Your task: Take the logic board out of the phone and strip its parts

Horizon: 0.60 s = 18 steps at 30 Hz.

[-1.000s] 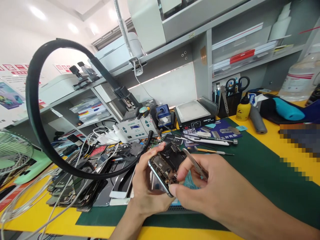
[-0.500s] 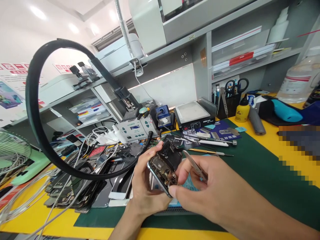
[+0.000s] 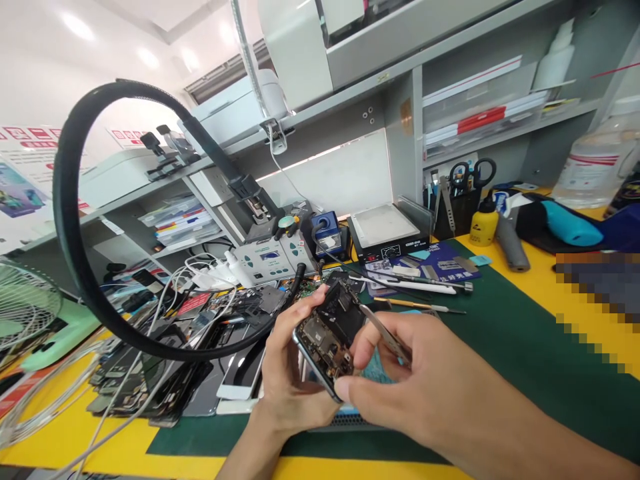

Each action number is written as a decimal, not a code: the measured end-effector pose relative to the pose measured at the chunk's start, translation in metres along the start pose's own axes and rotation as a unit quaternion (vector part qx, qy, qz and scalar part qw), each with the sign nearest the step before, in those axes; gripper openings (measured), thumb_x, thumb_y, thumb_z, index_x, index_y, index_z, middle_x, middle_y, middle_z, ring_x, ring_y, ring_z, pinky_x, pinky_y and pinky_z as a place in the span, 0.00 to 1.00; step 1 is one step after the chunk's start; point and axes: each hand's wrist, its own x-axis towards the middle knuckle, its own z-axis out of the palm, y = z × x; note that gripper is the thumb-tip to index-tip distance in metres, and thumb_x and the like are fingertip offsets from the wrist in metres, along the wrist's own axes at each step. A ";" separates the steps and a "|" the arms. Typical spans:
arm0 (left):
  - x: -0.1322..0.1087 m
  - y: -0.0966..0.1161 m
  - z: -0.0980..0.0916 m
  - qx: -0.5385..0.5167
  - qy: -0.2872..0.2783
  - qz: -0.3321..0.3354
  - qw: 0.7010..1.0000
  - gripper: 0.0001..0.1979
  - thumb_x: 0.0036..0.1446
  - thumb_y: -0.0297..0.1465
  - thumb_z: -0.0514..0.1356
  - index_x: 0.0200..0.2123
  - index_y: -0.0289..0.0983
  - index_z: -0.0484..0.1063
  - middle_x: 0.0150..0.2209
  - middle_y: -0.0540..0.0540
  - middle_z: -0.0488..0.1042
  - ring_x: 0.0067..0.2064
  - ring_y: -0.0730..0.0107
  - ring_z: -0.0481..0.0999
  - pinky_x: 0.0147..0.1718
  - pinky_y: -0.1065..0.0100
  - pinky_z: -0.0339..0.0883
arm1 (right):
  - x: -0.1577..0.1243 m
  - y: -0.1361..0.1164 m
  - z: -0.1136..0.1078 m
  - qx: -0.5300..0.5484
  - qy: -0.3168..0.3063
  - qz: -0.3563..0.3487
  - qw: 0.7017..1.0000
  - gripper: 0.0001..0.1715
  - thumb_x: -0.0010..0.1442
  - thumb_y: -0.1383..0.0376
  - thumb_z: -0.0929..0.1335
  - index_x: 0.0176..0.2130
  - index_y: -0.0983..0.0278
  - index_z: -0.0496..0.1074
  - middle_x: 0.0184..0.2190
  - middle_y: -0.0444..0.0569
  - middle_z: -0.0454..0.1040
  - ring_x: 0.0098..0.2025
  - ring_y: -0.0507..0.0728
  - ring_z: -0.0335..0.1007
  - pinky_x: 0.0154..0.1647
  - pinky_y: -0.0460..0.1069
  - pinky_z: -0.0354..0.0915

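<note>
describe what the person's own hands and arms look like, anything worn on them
The left hand and right hand are both ungloved, with no rings visible, though some fingers are partly hidden. The left forearm and right forearm show no sleeve, watch or bracelet in view.

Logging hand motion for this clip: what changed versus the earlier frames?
The tweezers shifted slightly left in view, tip toward the opened phone. Nothing was grasped or released. The left hand still holds the phone; the right hand still grips the tweezers.
</note>
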 end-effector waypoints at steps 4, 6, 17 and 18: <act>-0.002 0.001 0.002 0.009 0.009 -0.037 0.999 0.49 0.40 0.22 0.74 0.66 0.37 0.60 0.59 0.35 0.70 0.60 0.38 0.73 0.59 0.40 0.69 | 0.000 0.002 -0.001 0.023 0.010 -0.034 0.999 0.10 0.53 0.61 0.74 0.32 0.59 0.70 0.18 0.35 0.54 0.21 0.48 0.50 0.21 0.44 0.47; -0.001 0.003 0.002 0.020 0.025 -0.060 0.998 0.49 0.39 0.21 0.74 0.65 0.38 0.62 0.59 0.37 0.71 0.59 0.40 0.74 0.58 0.44 0.71 | 0.000 0.007 -0.002 0.034 0.016 -0.054 0.998 0.11 0.54 0.57 0.74 0.35 0.58 0.72 0.19 0.36 0.56 0.21 0.48 0.51 0.20 0.44 0.48; 0.019 0.009 -0.014 -0.336 0.056 -0.353 0.871 0.25 0.57 0.50 0.60 0.48 0.40 0.78 0.40 0.37 0.83 0.41 0.39 0.84 0.36 0.42 0.80 | 0.006 0.013 -0.033 -0.004 0.172 -0.187 0.967 0.20 0.57 0.45 0.71 0.33 0.58 0.76 0.19 0.41 0.60 0.20 0.52 0.54 0.18 0.46 0.53; 0.019 0.011 -0.014 -0.367 0.043 -0.380 0.848 0.26 0.57 0.53 0.57 0.47 0.40 0.79 0.39 0.36 0.83 0.39 0.39 0.84 0.34 0.42 0.79 | 0.008 0.013 -0.031 -0.013 0.172 -0.184 0.968 0.19 0.56 0.46 0.71 0.33 0.58 0.75 0.19 0.41 0.59 0.19 0.52 0.53 0.18 0.46 0.52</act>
